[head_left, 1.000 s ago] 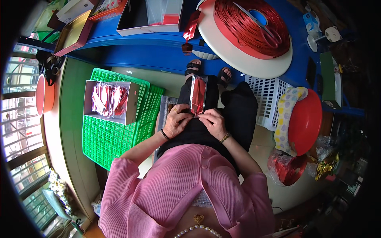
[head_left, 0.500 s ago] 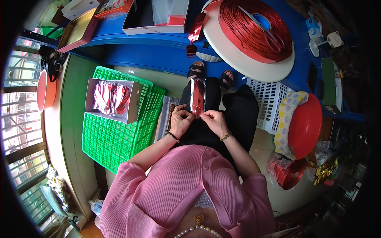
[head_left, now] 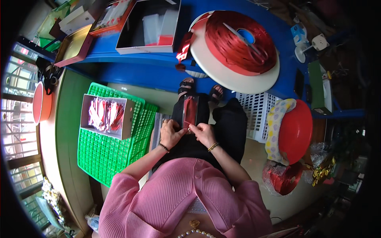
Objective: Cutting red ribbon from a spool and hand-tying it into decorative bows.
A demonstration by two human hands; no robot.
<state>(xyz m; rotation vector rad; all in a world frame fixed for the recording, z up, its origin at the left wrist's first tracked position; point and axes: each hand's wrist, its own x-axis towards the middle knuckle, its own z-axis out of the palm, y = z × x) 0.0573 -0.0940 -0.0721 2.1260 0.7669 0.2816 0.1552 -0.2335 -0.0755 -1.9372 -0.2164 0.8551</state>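
A narrow clear plastic bag with a red folded strip (head_left: 190, 111) inside lies over my lap, its long side pointing away from me. Its near end is pinched by my left hand (head_left: 170, 134), fingers curled and thumb pressed to the bag. From the other side, my right hand (head_left: 203, 134) grips the same end between thumb and forefinger. The fingertips of both hands nearly meet there. What exactly lies under them is too small to make out.
Left, a box (head_left: 126, 119) of red-and-white packets sits on green plastic baskets (head_left: 99, 154). On the blue table (head_left: 151, 59) are a box of clear bags (head_left: 152, 29) and a big red ribbon roll (head_left: 226, 43) with scissors (head_left: 248, 44). Right are a white basket (head_left: 256, 127) and red basin (head_left: 295, 131).
The whole view has shifted, so the surroundings sit lower and further left. Both hands stay at the bag's near end, with small finger movements.
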